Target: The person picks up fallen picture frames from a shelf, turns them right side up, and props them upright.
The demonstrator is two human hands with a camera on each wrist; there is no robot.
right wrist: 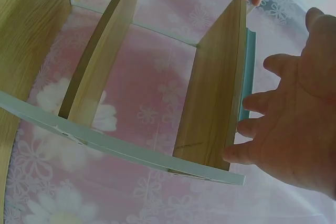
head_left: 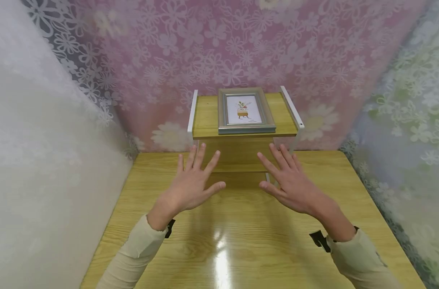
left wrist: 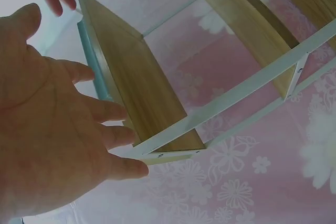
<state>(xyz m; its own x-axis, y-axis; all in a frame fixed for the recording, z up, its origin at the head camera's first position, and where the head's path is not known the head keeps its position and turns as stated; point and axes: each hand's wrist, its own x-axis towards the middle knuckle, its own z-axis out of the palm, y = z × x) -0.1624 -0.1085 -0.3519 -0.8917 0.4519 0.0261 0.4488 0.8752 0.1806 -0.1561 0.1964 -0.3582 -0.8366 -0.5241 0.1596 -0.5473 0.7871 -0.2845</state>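
Note:
A grey-framed picture point(head_left: 245, 110) of a small plant lies flat on the top board of a small wooden shelf point(head_left: 208, 120) with white metal sides. My left hand point(head_left: 193, 182) hovers over the table in front of the shelf, fingers straight and spread, holding nothing. My right hand point(head_left: 287, 180) mirrors it on the right, also open and empty. In the left wrist view the left hand point(left wrist: 58, 145) is close to the shelf's top board point(left wrist: 136, 93). In the right wrist view the right hand point(right wrist: 294, 124) is near the same board point(right wrist: 212, 98), with the frame's edge point(right wrist: 248, 72) showing behind it.
The shelf stands at the back of a glossy wooden table point(head_left: 241, 233). Flowered cloth walls close it in: pink behind point(head_left: 223, 48), pale at the left point(head_left: 42, 140), greenish at the right point(head_left: 411, 120). A lower shelf board point(head_left: 237, 158) sits under the top one.

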